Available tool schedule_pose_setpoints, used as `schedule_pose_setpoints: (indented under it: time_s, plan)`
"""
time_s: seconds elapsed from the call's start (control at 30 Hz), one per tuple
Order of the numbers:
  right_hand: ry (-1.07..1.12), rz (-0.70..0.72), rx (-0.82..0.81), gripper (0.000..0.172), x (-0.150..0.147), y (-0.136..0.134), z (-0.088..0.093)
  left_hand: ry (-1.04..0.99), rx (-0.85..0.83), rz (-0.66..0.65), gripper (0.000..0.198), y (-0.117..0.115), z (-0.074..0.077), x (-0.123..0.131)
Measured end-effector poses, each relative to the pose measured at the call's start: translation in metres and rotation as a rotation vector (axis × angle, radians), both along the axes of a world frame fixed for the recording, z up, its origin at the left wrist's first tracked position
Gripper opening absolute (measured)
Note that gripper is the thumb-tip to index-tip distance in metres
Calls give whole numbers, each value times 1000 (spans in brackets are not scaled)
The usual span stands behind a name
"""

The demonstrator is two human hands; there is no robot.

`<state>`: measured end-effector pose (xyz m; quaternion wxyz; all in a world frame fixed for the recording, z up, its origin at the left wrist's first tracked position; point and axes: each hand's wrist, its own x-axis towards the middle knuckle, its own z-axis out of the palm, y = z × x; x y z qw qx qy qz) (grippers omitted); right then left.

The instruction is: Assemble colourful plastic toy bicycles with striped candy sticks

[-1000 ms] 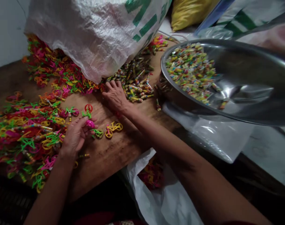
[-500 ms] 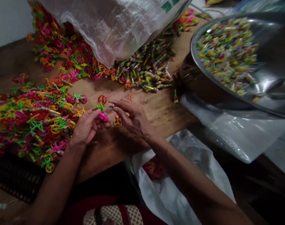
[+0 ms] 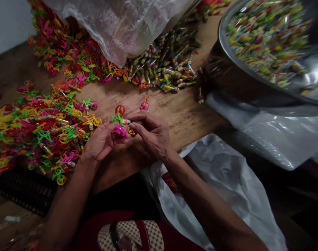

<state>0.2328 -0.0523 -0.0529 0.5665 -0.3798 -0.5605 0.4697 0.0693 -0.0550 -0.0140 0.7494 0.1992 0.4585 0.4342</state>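
Observation:
My left hand (image 3: 100, 142) pinches a small plastic toy bicycle (image 3: 118, 120) with a green frame, a red wheel and a pink wheel, just above the wooden board (image 3: 174, 118). My right hand (image 3: 150, 134) is closed round a small wrapped candy stick (image 3: 126, 121) and presses it against the bicycle. A yellow toy bicycle (image 3: 131, 131) lies mostly hidden under my fingers. To the left sits a heap of bright toy bicycles (image 3: 36, 129). A pile of wrapped candy sticks (image 3: 164, 71) lies beyond my hands.
A big woven plastic sack (image 3: 122, 24) covers the far side. A metal basin (image 3: 292, 80) full of candies stands at the right, above clear plastic sheeting (image 3: 273, 139). A white plastic bag (image 3: 216, 195) hangs open below the board. A pink bicycle (image 3: 144, 104) lies alone.
My right hand came back from the candy pile with a stick and met the left hand at the green bicycle. The view has tilted down.

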Motion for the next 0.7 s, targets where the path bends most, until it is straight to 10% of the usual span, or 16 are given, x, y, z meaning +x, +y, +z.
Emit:
schedule_pose_setpoints:
  time_s: [0.7]
  plan:
    - [-408,55,460,15,28,-4,-1,189,-7,-233,14,1,-4,6]
